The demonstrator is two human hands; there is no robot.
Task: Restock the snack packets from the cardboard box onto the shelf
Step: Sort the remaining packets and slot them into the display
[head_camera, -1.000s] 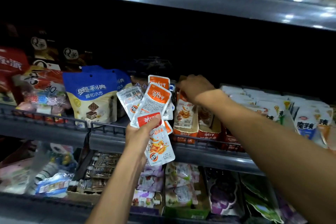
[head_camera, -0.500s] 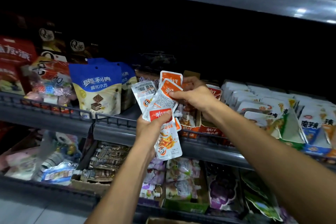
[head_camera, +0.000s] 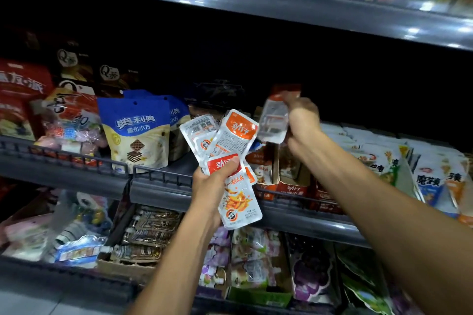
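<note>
My left hand [head_camera: 213,181] grips a fan of several small white-and-orange snack packets [head_camera: 230,140] in front of the middle shelf [head_camera: 158,186]. My right hand [head_camera: 302,120] pinches a single packet [head_camera: 272,120], blurred, lifted above the open orange display boxes [head_camera: 291,179] that hold more of the same packets. The cardboard box is not in view.
Blue wafer pouches [head_camera: 138,130] stand left of my hands. White and blue spicy snack packs [head_camera: 409,161] fill the shelf at the right. The lower shelf [head_camera: 307,227] carries trays of drink pouches and sachets. An upper shelf [head_camera: 281,5] hangs overhead.
My right hand came back from the display boxes to the fan, took one packet from it and lifted it up and to the right. My left hand stayed in place.
</note>
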